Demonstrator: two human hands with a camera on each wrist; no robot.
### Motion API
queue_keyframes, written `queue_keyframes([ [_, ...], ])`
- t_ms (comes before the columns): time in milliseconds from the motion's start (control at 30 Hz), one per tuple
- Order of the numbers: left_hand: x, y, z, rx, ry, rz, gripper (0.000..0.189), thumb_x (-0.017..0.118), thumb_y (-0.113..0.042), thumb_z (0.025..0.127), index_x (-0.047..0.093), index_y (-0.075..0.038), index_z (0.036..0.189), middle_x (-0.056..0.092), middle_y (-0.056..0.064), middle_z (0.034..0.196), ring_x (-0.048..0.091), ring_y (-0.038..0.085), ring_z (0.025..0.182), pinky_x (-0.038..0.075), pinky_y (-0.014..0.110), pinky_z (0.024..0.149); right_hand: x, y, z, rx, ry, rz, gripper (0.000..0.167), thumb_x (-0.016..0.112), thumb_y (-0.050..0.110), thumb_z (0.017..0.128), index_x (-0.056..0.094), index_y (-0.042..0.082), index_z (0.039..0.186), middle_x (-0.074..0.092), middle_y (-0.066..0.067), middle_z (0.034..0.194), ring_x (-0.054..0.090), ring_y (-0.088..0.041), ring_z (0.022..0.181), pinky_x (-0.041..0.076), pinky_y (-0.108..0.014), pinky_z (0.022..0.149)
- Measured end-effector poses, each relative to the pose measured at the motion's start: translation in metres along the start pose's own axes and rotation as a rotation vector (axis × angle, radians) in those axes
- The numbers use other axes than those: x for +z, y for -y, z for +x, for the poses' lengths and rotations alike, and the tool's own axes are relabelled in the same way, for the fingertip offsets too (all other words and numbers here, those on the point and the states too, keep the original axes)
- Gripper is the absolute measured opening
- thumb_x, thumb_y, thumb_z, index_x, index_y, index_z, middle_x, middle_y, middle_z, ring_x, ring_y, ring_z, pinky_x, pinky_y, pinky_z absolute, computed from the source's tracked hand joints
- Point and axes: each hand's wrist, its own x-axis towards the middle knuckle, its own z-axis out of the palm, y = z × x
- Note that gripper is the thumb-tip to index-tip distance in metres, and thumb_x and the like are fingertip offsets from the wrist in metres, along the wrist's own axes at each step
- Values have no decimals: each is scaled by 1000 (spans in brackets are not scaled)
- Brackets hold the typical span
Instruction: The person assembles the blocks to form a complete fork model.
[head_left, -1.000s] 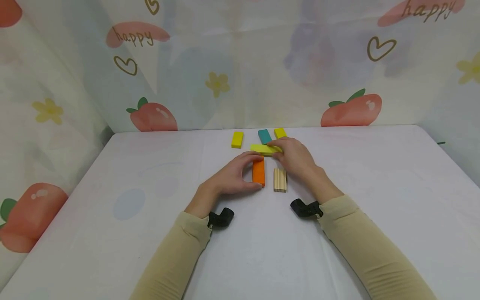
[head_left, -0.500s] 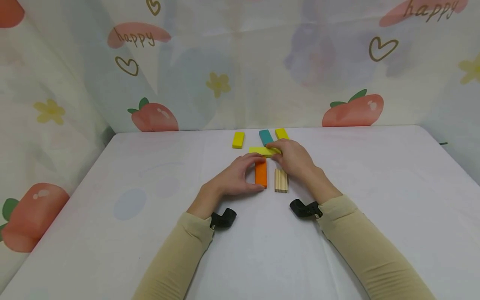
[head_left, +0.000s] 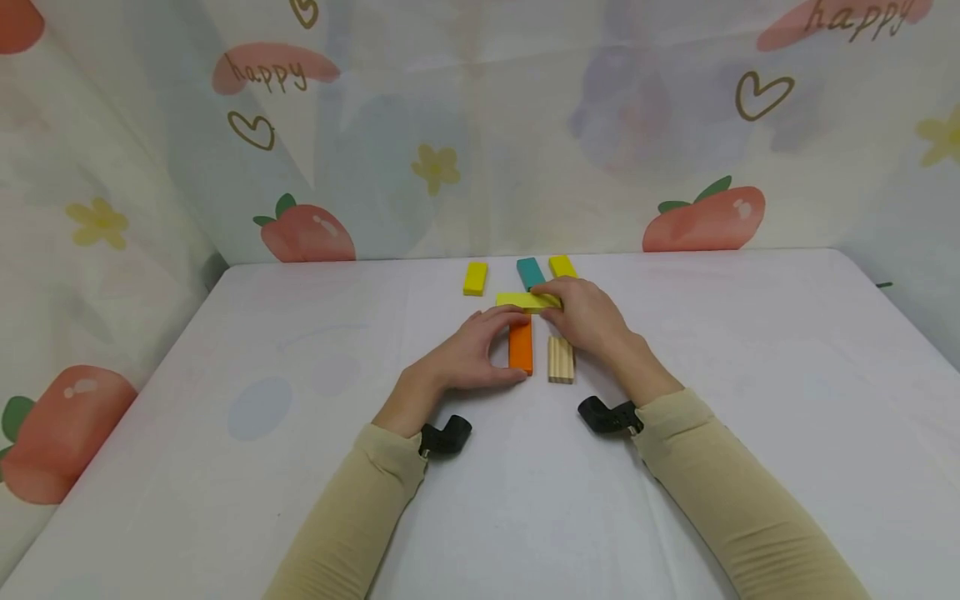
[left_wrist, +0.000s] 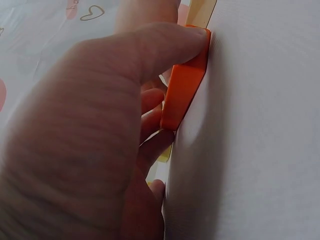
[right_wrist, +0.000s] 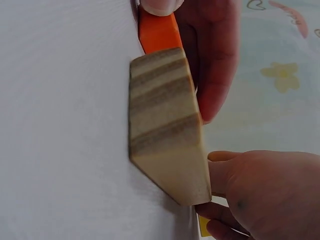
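I see left hand [head_left: 471, 354] pinching orange block [head_left: 520, 352] endwise on the table [head_left: 510, 508], right hand [head_left: 592, 315] gripping the crosswise yellow block [head_left: 517, 302] just beyond; likely aligning, so next move probably needs gentle squaring.

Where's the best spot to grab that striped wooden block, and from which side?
I'd pinch the striped wooden block across its long sides at the near end, coming from the near side: that end lies free, while the right hand crowds its far end.
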Motion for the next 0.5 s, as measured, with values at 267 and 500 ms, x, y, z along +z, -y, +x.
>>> queue_keyframes([
  [267,-1,1,2,2,3,25,75,77,-32,88,44,-13,153,35,3,163,29,18,151,9,43,128,-5,-5,1,10,2,34,43,65,13,100,60,8,143,57,-17,146,49,-39,136,35,-58,117],
  [500,-2,0,-3,-31,10,14,75,77,-34,87,45,-17,154,34,1,163,28,21,151,20,44,126,-6,-7,-1,24,19,50,44,66,14,100,59,8,143,54,-19,148,52,-38,130,39,-56,115],
])
